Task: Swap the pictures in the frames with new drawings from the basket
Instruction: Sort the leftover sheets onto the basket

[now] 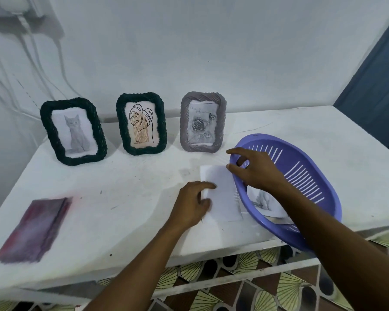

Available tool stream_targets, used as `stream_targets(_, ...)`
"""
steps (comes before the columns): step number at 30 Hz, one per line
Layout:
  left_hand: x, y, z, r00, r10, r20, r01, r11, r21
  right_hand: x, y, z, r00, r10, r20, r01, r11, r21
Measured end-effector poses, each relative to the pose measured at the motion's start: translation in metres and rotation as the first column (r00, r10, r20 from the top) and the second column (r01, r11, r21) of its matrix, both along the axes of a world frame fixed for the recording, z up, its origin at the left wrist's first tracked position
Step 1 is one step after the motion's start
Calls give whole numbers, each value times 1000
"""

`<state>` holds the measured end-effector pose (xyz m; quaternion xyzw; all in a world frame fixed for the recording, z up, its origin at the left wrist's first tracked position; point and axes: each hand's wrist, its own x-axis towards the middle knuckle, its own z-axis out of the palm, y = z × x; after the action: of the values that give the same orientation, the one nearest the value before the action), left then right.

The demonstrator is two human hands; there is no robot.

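White table [126, 198] against a white wall: three frames stand along the back, a cat frame [73, 131] at 10 o'clock, a leaf frame [141, 123] at 12 and a grey rose frame [202, 122] at 1. At 4 o'clock the purple basket [312, 176] holds a cat drawing [263, 198]. Touching its rim at 9 o'clock lies a white sheet [222, 194]. The left hand [191, 205] presses the sheet's edge, forefinger straight. The right hand [258, 171] hovers curved over the basket rim; I cannot tell its grip. A reddish stack [34, 230] lies at 8 o'clock.
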<state>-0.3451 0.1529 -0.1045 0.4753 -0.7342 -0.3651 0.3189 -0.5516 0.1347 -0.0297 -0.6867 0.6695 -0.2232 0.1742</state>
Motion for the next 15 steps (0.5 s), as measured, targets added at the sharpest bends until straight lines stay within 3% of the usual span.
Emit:
stream_targets(2,10,1,10,991,52,-119,-40,994,103,4,1,1,999,-10,-39,9,1000,-22)
stream_targets(5,29,2,30,966,134,-219,-107,986,130,14,15,11,997,-56,-48,47,984,-171)
stream_targets(8,39,5,54,924,206,-323,-161,974,158,33,37,28,984,-15,175,76,935,-347)
stream_targets(12,35,12,77,907,182,-380,-151,982,109,69,52,29,861,4,509,122,969,-214)
stream_targets(15,29,19,84,925,102,-366,-79,994,77,88,57,19,812,-19,584,179,960,-217)
